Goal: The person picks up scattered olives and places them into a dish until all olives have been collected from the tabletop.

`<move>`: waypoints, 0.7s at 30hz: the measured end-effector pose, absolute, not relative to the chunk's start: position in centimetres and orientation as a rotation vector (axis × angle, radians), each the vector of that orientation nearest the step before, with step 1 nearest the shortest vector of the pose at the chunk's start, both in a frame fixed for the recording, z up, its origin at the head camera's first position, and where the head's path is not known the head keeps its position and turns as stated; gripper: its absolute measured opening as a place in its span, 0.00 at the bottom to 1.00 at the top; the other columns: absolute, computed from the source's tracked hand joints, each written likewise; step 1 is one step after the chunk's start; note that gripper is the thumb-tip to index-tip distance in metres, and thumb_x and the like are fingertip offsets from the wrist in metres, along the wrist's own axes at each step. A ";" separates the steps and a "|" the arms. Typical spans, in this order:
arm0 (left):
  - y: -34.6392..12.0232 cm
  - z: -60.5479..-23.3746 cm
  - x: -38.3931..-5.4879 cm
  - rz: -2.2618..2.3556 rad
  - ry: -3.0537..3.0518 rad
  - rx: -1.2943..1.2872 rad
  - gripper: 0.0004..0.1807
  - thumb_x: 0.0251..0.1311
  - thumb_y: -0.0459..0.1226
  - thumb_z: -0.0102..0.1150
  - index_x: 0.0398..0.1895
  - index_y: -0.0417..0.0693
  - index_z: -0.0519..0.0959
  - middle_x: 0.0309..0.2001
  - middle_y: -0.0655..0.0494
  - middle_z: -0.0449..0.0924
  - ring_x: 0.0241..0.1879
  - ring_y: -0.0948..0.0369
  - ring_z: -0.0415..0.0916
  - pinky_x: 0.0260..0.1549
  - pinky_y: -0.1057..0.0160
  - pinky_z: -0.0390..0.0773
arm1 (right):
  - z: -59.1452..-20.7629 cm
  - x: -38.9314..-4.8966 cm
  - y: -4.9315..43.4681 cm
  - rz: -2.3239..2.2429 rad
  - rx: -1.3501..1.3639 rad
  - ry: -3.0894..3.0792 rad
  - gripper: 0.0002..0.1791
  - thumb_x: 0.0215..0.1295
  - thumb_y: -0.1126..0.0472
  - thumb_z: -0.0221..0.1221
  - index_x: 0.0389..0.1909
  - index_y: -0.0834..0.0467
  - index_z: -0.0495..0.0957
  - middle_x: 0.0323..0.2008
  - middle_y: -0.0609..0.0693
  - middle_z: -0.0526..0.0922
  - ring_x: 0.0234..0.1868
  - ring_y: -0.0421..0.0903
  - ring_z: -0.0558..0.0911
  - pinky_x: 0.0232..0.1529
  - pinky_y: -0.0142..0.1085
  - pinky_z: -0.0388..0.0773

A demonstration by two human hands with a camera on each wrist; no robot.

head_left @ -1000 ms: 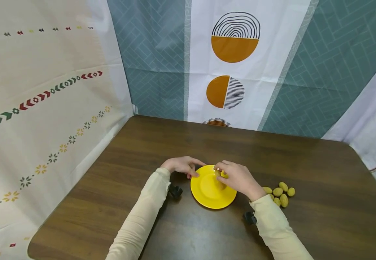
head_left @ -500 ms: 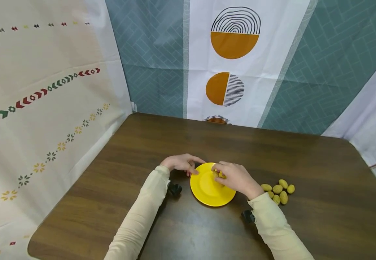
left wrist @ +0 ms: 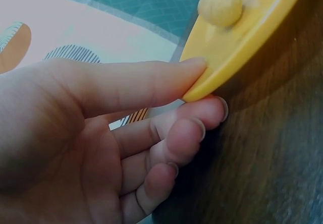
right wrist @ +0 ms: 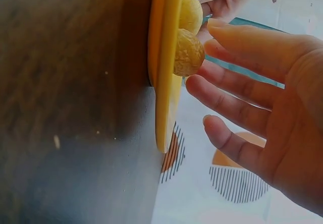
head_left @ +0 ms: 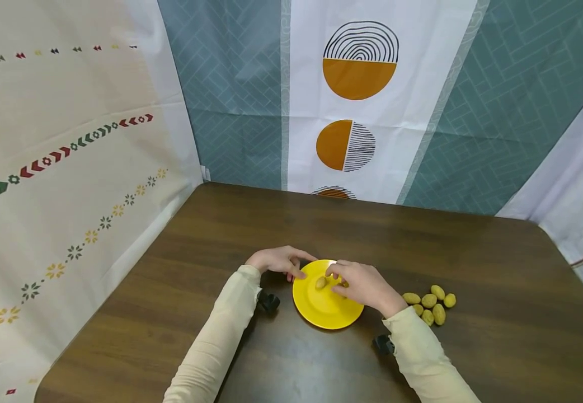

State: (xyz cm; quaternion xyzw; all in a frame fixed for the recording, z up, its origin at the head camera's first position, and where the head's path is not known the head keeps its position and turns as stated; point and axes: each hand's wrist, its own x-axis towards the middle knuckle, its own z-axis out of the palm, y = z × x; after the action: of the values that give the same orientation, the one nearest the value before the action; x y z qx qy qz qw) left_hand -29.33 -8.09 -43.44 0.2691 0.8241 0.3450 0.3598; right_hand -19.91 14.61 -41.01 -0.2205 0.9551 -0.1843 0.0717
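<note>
A yellow plate [head_left: 324, 314] lies on the table, and my left hand [head_left: 281, 262] grips its left rim. In the left wrist view the thumb [left wrist: 151, 85] is on top of the rim and the fingers curl below it. One small potato [head_left: 320, 282] rests on the plate. In the right wrist view a second, wrinkled potato [right wrist: 189, 53] sits beside it. My right hand [head_left: 363, 282] is over the right part of the plate, fingers relaxed and spread, holding nothing. Its fingertips [right wrist: 194, 84] are close to the wrinkled potato; whether they touch it I cannot tell.
Several more small potatoes [head_left: 429, 301] lie in a loose group on the brown table [head_left: 211, 224], right of the plate by the right forearm. Patterned cloths [head_left: 241, 101] hang behind the table and along its left side.
The right hand held a potato over the plate; now its fingers have loosened and that potato lies on the plate. The left hand keeps its grip on the rim.
</note>
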 end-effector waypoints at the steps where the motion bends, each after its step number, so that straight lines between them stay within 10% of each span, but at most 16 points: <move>1: -8.1 -43.4 -29.3 0.895 2.123 0.692 0.30 0.61 0.38 0.61 0.68 0.54 0.69 0.22 0.56 0.75 0.22 0.61 0.72 0.31 0.69 0.76 | -41.0 -19.9 14.6 -0.554 -0.664 2.872 0.15 0.58 0.57 0.68 0.46 0.53 0.81 0.40 0.47 0.82 0.37 0.43 0.78 0.47 0.42 0.81; 21: -8.2 -43.3 -29.3 0.891 2.115 0.676 0.30 0.61 0.38 0.62 0.68 0.54 0.70 0.22 0.56 0.75 0.22 0.62 0.72 0.31 0.69 0.74 | -40.3 -20.2 16.1 -0.547 -0.708 2.861 0.15 0.59 0.56 0.67 0.46 0.54 0.81 0.37 0.47 0.81 0.34 0.42 0.77 0.38 0.36 0.79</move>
State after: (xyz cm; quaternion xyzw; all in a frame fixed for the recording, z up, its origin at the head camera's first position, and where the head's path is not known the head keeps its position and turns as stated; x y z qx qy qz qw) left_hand -29.32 -8.15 -43.33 0.2630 0.8226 0.3468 0.3658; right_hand -20.22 16.07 -40.32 -0.2355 0.9520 -0.1820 0.0721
